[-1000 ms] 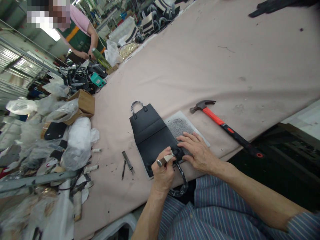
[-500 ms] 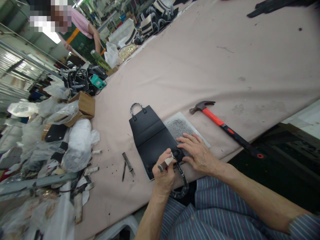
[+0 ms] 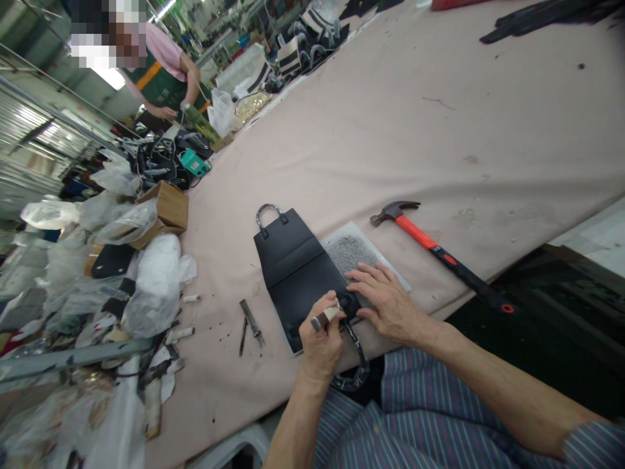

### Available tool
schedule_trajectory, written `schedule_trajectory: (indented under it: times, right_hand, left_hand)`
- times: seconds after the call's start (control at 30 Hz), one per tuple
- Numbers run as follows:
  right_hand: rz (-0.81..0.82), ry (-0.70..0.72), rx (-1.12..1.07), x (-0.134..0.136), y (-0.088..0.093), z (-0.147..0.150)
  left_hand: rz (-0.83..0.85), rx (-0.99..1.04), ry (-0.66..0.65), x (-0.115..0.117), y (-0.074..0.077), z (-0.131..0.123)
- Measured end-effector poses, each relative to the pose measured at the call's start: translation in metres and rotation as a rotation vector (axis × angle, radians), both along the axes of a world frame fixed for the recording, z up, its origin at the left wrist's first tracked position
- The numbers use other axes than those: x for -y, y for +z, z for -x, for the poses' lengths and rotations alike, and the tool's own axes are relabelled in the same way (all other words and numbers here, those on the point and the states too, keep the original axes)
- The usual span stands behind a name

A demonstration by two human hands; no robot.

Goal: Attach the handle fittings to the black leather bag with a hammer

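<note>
A black leather bag piece point(image 3: 297, 260) lies on the table, with one wrapped handle point(image 3: 267, 212) at its far end and another point(image 3: 362, 365) hanging at the near edge. My left hand point(image 3: 321, 332) is closed round a short tool with a pale and brown handle point(image 3: 326, 317), held over the bag's near right corner; its tip is hidden. My right hand point(image 3: 385, 303) rests with fingers spread beside that corner, partly over a speckled grey slab point(image 3: 349, 251).
A red and black claw hammer point(image 3: 430, 244) lies right of the slab. Two thin metal tools point(image 3: 250, 324) lie left of the bag. Plastic bags point(image 3: 153, 280) and a cardboard box point(image 3: 172, 207) crowd the left side. A person point(image 3: 166, 71) stands at the far left.
The view has shifted slightly. My hands stay at the bag's corner, the tool still in my left. The person at the far left has brought their hands together.
</note>
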State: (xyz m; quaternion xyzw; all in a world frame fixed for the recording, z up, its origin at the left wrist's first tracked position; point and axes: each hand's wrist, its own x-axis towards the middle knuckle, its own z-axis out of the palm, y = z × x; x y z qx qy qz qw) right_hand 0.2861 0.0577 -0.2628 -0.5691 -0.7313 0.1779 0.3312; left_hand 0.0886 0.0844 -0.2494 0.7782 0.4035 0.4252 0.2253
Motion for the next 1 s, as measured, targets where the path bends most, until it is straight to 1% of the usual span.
schedule_trajectory:
  times: [0.27, 0.43, 0.57, 0.63, 0.67, 0.73, 0.77, 0.8, 0.83, 0.9, 0.93, 0.97, 1.0]
  right_hand:
    - [0.019, 0.020, 0.002, 0.000, -0.001, -0.002]
    - [0.027, 0.015, -0.013, 0.000, -0.001, 0.001]
    - [-0.033, 0.018, -0.056, -0.001, 0.002, -0.004]
    - [-0.110, -0.042, -0.089, -0.003, 0.005, -0.018]
    - [-0.152, -0.105, -0.082, -0.003, 0.006, -0.028]
    - [-0.196, -0.272, 0.013, -0.003, 0.007, -0.056]
    - [-0.180, -0.351, 0.097, -0.003, 0.006, -0.070]
    - [-0.132, -0.412, 0.191, -0.002, 0.004, -0.085]
    - [-0.050, -0.448, 0.285, -0.001, 0.002, -0.099]
    - [0.154, -0.468, 0.404, 0.001, -0.001, -0.120]
    - [0.259, -0.479, 0.409, 0.000, -0.002, -0.126]
    - [0.368, -0.500, 0.360, -0.001, -0.001, -0.131]
    - [0.474, -0.522, 0.234, -0.003, 0.002, -0.132]
  left_hand:
    - [-0.014, -0.011, -0.010, -0.002, -0.002, 0.001]
    - [0.018, -0.021, -0.010, -0.004, -0.002, 0.001]
    - [0.062, -0.010, -0.008, -0.006, 0.000, -0.002]
    - [0.089, 0.003, -0.013, -0.007, 0.002, -0.004]
    - [0.103, 0.011, -0.018, -0.008, 0.003, -0.005]
    - [0.132, 0.026, -0.029, -0.009, 0.005, -0.008]
    - [0.147, 0.032, -0.036, -0.009, 0.006, -0.009]
    - [0.161, 0.040, -0.043, -0.009, 0.007, -0.010]
    - [0.174, 0.049, -0.049, -0.010, 0.007, -0.010]
    - [0.201, 0.069, -0.055, -0.009, 0.007, -0.009]
    - [0.214, 0.078, -0.054, -0.009, 0.006, -0.009]
    - [0.226, 0.086, -0.051, -0.008, 0.005, -0.008]
    - [0.238, 0.091, -0.047, -0.008, 0.004, -0.008]
